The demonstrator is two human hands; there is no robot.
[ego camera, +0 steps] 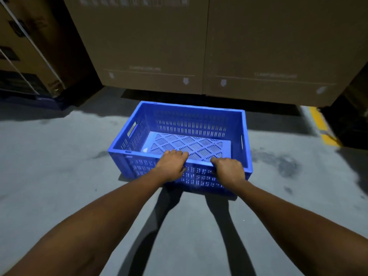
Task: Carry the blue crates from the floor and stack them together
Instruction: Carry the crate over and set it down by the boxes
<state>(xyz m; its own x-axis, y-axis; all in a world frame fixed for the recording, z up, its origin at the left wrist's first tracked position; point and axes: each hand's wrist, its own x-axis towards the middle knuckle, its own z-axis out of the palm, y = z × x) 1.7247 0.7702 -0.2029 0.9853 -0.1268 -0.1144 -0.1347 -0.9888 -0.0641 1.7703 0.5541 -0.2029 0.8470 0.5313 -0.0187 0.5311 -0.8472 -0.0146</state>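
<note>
the crate's (191,124) near rim is being clasped by left grip (172,165) and right grip (229,170), fingers curled shut over it.

Blurred print on the cardboard boxes (199,46) (tops cut off)

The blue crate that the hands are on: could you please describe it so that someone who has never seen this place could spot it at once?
Start at the two large brown cardboard boxes standing side by side at the back. On the grey concrete floor just in front of them sits the blue crate, with the left hand and right hand on its near rim. It is the only blue slotted plastic thing here, open-topped and empty.
</note>
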